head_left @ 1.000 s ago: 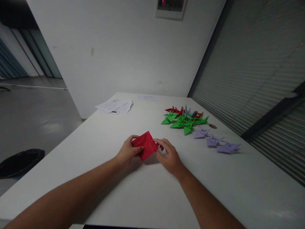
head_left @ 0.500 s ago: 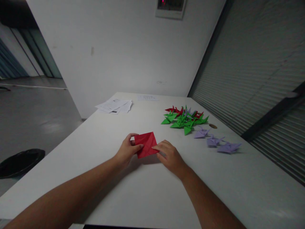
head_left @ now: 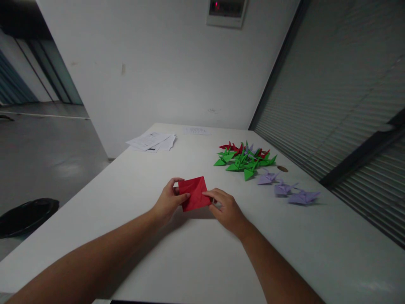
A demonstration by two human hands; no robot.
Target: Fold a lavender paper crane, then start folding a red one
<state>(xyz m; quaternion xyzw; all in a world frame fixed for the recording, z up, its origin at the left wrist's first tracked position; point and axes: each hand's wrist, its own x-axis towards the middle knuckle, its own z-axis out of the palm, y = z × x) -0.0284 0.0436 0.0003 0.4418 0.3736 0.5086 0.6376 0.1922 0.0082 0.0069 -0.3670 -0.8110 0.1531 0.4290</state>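
A folded square of red paper (head_left: 195,197) is held between my two hands, just above the white table (head_left: 190,261). My left hand (head_left: 169,197) grips its left side, thumb on the front face and fingers behind. On the right side, my right hand (head_left: 226,207) pinches the paper's edge between thumb and fingers. Crease lines run across the red face. To the right and farther back lies a cluster of green paper cranes (head_left: 242,162), with red paper cranes (head_left: 234,147) behind them. Several purple paper cranes (head_left: 283,188) sit nearer, right of my right hand.
Printed sheets (head_left: 152,141) lie at the table's far left, and another sheet (head_left: 196,131) is at the back edge. A round cable hole (head_left: 282,169) is near the blinds (head_left: 316,105) on the right. A black-lined bin (head_left: 28,215) stands on the floor at left.
My right hand has shifted slightly at the paper's right edge, and the fold line near the upper right of the red paper looks a little flatter. My left hand keeps its grip.
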